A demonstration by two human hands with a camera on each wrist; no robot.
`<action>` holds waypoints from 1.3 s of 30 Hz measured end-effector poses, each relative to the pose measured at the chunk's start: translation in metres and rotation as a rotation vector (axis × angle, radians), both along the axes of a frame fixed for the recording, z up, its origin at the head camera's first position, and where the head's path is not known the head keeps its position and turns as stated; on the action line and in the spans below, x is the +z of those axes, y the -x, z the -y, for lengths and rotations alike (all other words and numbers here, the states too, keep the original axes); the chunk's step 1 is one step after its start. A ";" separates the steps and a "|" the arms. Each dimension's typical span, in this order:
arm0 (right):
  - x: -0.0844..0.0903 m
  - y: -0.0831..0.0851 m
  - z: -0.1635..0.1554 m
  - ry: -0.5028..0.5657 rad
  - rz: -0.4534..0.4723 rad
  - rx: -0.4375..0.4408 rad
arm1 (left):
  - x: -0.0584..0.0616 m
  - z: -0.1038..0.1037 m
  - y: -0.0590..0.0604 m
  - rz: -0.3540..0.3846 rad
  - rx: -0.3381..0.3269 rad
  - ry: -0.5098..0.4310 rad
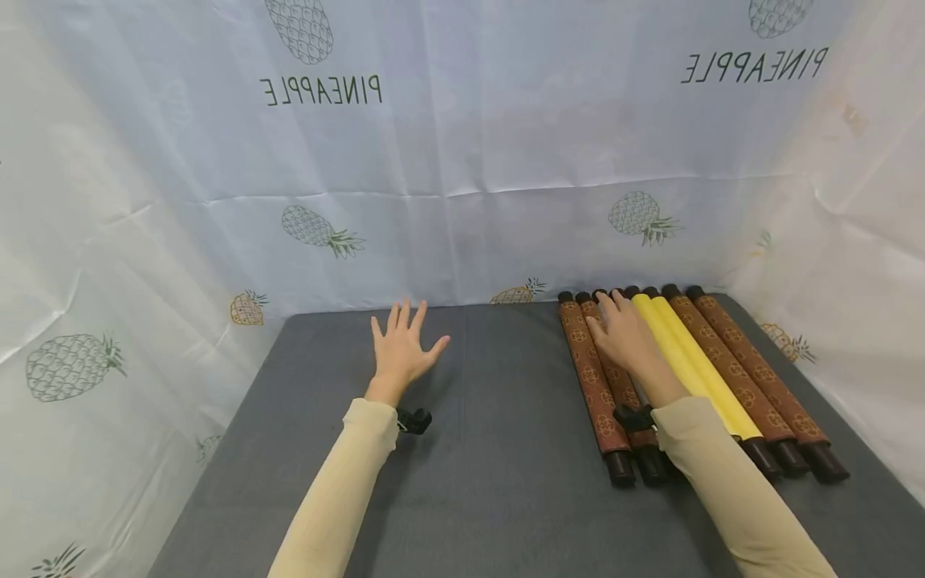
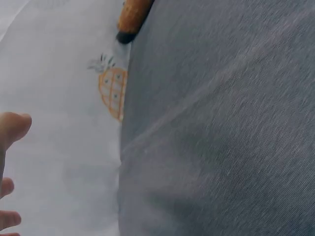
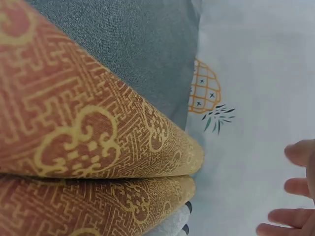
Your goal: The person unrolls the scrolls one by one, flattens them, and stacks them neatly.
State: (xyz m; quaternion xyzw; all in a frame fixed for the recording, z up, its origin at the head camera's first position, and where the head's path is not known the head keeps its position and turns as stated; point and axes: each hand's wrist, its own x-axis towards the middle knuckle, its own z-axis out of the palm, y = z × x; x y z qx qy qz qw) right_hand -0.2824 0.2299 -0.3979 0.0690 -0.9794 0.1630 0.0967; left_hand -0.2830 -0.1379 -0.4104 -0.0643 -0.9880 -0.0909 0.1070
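Observation:
My left hand (image 1: 401,349) is over the dark grey cloth with its fingers and thumb spread, holding nothing. My right hand (image 1: 625,337) is over the left part of a row of rolled scrolls, fingers extended; the right wrist view shows its fingertips (image 3: 298,152) apart from the rolls. Left in the row lie brown scrolls (image 1: 592,385) with gold patterns and dark end knobs. Two yellow rolls (image 1: 694,369) lie right of my hand, followed by two more brown scrolls (image 1: 766,369). My right hand and forearm partly hide the middle of the row.
The grey cloth-covered table (image 1: 477,482) extends left of the scrolls. A white pineapple-print curtain (image 1: 470,120) stands behind the table and along both sides. Dark bands (image 1: 414,421) are on both wrists.

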 end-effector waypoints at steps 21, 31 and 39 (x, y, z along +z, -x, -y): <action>-0.010 -0.043 -0.015 0.248 0.087 0.074 | -0.028 -0.063 -0.051 0.000 -0.286 -0.170; -0.015 -0.059 -0.033 0.537 0.337 -0.117 | -0.042 -0.099 -0.069 0.192 -0.389 -0.442; -0.014 -0.065 -0.043 0.752 0.500 -0.190 | -0.053 -0.147 -0.079 0.400 -0.481 -0.779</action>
